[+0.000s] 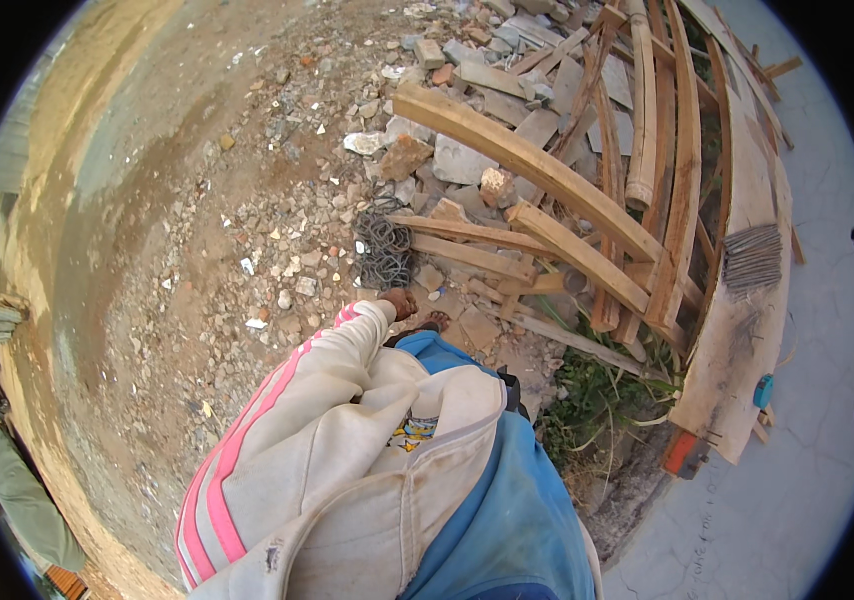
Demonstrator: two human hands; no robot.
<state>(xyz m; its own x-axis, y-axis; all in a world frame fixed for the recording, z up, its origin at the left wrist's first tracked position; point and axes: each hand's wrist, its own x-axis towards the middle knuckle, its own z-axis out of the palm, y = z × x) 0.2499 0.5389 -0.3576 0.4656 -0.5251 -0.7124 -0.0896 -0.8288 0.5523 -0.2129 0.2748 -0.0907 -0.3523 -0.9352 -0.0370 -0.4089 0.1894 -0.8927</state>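
Cream jacket (347,480) cloth with pink sleeve stripes fills the nearest part of the view, from 6 to 7 o'clock, with blue clothing (507,490) beside it at 5 o'clock. Out of the striped sleeve comes the left hand (399,302), just off the centre; its fingers are too small and dark to read, so I cannot tell whether the grip is spread, pressed together or pinching anything. Just beyond it, toward 12 o'clock, lies the tangled dark wire (384,250), heaped on stony ground (247,200); whether hand and heap touch is unclear. The right hand is out of sight, so its grip cannot be told either

Pieces of rubble (462,160) spread at 12 to 1 o'clock, and long timber beams (527,160) lean across them toward 2 o'clock, a bamboo pole (639,110) among them. At 3 o'clock a broad board (747,200) carries a row of thin rods (752,258), with a teal tape measure (764,390) lower on it. Green weeds (597,400) grow at 4 o'clock
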